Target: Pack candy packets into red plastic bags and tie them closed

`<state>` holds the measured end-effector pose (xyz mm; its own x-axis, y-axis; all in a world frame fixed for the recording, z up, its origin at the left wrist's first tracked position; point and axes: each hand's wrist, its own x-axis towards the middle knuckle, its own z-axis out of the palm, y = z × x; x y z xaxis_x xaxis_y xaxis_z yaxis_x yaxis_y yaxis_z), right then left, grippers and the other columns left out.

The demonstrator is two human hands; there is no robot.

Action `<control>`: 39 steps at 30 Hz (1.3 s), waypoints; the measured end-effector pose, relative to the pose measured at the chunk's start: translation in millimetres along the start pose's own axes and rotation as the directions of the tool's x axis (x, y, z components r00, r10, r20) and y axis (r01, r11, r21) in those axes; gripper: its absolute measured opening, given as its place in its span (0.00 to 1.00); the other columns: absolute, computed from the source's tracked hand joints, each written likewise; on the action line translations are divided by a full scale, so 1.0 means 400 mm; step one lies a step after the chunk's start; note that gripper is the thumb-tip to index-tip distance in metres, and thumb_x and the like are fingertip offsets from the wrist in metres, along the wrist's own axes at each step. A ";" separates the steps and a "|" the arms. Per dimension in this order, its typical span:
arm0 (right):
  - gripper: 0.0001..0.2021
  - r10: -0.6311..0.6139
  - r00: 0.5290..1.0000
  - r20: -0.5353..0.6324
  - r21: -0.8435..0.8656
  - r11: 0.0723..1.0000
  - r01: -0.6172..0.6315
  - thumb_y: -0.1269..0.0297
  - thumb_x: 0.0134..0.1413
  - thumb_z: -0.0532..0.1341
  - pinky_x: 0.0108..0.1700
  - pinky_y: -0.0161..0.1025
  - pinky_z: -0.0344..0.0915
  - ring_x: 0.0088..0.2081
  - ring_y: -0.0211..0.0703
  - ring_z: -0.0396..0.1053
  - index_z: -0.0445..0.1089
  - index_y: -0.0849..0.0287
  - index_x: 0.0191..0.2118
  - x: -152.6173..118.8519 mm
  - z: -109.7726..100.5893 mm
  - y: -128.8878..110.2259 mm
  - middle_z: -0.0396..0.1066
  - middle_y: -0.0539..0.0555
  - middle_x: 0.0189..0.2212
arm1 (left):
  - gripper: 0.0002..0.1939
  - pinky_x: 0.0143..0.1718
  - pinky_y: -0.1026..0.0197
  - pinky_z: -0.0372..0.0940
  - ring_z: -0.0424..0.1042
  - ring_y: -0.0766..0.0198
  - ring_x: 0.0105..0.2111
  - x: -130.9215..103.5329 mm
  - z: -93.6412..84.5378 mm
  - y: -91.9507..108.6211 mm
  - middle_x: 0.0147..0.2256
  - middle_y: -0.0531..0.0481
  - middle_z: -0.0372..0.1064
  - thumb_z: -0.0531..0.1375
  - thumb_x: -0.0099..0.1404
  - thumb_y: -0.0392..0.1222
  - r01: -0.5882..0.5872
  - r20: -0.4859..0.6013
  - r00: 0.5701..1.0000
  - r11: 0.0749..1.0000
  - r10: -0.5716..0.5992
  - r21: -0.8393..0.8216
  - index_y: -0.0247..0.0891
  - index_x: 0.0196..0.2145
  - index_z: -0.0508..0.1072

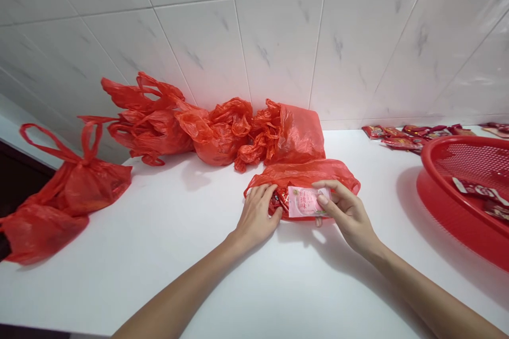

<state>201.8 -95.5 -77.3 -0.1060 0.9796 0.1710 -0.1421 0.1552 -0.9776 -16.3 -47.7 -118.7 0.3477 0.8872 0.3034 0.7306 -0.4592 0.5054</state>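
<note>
A red plastic bag [306, 169] lies on its side in front of me, its mouth facing my body. Red-wrapped snacks [283, 198] show inside the opening. My left hand [258, 217] is closed on the left side of the bag's mouth, fingers curled over the edge beside those snacks. Between the thumb and fingers of my right hand [350, 217] is a pink snack packet [304, 201] with printed characters. The packet is held flat across the bag's opening, overlapping the red wrappers; its right end is partly covered by my fingers.
Several filled red bags [222, 132] stand along the tiled wall [278, 37]. More tied bags [91, 180] sit at the left edge of the white table [178, 275]. On the right are a red plastic basket [429, 180] containing packets and a row of red packets [401, 140] behind it.
</note>
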 end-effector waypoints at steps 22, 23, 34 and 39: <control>0.17 0.044 0.996 -0.084 -0.049 0.998 -0.049 0.46 0.59 0.65 0.27 0.38 0.71 0.25 0.41 0.69 0.70 0.52 0.46 0.012 -0.012 0.011 0.70 0.48 0.25 | 0.28 0.55 0.46 0.66 0.71 0.51 0.52 0.008 -0.008 -0.005 0.52 0.43 0.71 0.57 0.64 0.31 -0.036 -0.055 0.998 0.995 0.031 -0.089 0.41 0.61 0.65; 0.17 0.050 0.995 -0.088 -0.047 0.997 -0.054 0.46 0.59 0.65 0.27 0.37 0.71 0.25 0.41 0.69 0.70 0.53 0.46 0.014 -0.013 0.011 0.70 0.48 0.25 | 0.27 0.55 0.47 0.67 0.71 0.52 0.53 0.007 -0.009 -0.004 0.52 0.43 0.70 0.57 0.64 0.31 -0.050 -0.059 0.997 0.993 0.044 -0.106 0.41 0.61 0.65; 0.18 0.077 0.994 -0.076 -0.077 0.994 -0.083 0.48 0.56 0.67 0.42 0.45 0.74 0.30 0.44 0.72 0.67 0.52 0.46 0.015 -0.013 0.013 0.70 0.46 0.25 | 0.17 0.56 0.47 0.68 0.72 0.54 0.53 0.009 -0.012 -0.001 0.51 0.43 0.71 0.55 0.67 0.32 -0.186 -0.180 0.970 0.976 0.164 -0.112 0.42 0.52 0.73; 0.22 0.140 0.975 -0.174 -0.087 0.984 -0.157 0.47 0.51 0.70 0.36 0.43 0.72 0.28 0.45 0.73 0.67 0.53 0.44 0.033 -0.038 0.016 0.73 0.47 0.25 | 0.12 0.51 0.51 0.69 0.74 0.57 0.48 -0.001 -0.009 0.022 0.48 0.44 0.74 0.55 0.70 0.33 -0.342 -0.161 0.933 0.932 0.322 -0.120 0.40 0.46 0.76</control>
<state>214.4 -79.8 -83.1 0.0484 0.9988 0.0086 -0.0379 0.0104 -0.9992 -12.1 -52.4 -111.6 0.4653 0.6724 0.5757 0.4915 -0.7372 0.4637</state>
